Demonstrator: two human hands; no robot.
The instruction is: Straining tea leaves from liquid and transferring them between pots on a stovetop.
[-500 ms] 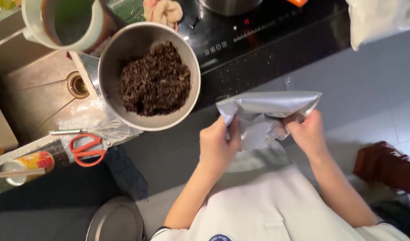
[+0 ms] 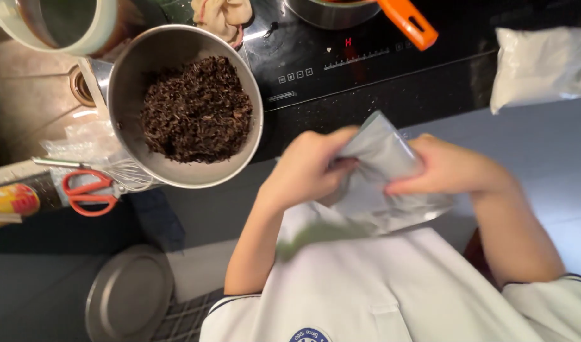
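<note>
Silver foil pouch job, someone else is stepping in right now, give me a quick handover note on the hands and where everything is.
Left hand: gripping the silver pouch on its left side.
Right hand: gripping its right side, held over the counter edge.
Metal bowl: on the counter, left of the hands, holding dark dried shreds.
Red scissors: lying beside the bowl, untouched.
Done: bowl has shreds in it.
Left: cannot tell whether the pouch is empty; view is blurred.

We've got a silver foil pouch (image 2: 382,171), dark brown shreds in a steel bowl (image 2: 129,69) at 10 o'clock, red-handled scissors (image 2: 88,193).
</note>
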